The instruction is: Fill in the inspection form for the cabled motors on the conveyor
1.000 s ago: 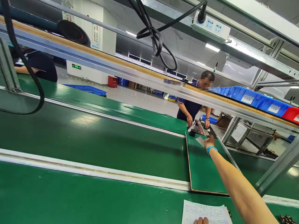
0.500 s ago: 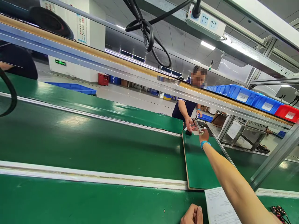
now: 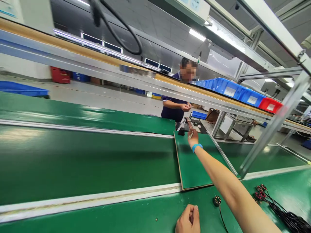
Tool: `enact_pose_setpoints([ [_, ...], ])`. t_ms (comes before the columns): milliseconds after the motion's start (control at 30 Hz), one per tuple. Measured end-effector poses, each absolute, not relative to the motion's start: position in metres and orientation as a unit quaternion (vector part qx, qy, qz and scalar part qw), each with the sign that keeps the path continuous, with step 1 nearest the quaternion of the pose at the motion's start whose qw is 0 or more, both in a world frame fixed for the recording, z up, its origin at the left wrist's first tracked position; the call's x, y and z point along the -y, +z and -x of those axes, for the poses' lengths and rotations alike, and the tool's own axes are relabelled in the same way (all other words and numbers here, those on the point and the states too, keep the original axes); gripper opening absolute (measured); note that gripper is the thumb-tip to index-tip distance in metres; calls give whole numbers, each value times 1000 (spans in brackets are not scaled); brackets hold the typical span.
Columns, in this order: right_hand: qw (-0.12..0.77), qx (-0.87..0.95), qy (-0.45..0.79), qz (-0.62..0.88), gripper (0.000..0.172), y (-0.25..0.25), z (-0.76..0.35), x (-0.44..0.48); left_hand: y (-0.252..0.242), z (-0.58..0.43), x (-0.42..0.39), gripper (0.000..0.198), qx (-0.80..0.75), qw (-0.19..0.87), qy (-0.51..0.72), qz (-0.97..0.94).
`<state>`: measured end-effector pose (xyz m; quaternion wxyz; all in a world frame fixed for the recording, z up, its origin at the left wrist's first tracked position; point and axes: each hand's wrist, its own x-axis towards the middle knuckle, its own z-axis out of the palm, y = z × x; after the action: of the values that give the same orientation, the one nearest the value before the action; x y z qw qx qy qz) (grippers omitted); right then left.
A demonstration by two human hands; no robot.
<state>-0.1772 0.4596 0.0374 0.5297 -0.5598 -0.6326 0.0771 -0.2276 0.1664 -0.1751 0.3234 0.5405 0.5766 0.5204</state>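
Observation:
My right hand [image 3: 193, 138], with a blue band [image 3: 197, 148] at the wrist, is stretched out over the far end of a raised green board [image 3: 196, 168]. Its fingers are closed on a thin reddish-brown strip [image 3: 189, 123] that points away from me. Near the bottom edge, my left hand [image 3: 188, 220] rests on the green bench [image 3: 136, 215] with its fingers curled in; whether anything is inside cannot be seen. A small round black part with a cable [image 3: 217, 201] lies to the right of my left hand.
Across the bench stands a person [image 3: 173, 108], both hands together. More coiled parts with black cables [image 3: 282, 208] lie at the right. A slanting metal post [image 3: 267, 129] rises beyond my right arm. Blue bins [image 3: 227, 88] and a red bin [image 3: 270, 105] line the overhead shelf.
The view has swung right. The person's hand has left the strip, which is now in my right hand alone. The paper sheet near my left hand is out of sight; the round part shows.

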Motion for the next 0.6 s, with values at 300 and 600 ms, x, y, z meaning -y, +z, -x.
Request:
enact_pose_setpoints([
  [300,401,746,124,517,33,-59,133,-217,-169,249,-173,53,-560,345,500,-563],
  [600,382,652,-37,654,40,-154,9,-52,-160,261,-175,68,-558,351,448,-604],
])
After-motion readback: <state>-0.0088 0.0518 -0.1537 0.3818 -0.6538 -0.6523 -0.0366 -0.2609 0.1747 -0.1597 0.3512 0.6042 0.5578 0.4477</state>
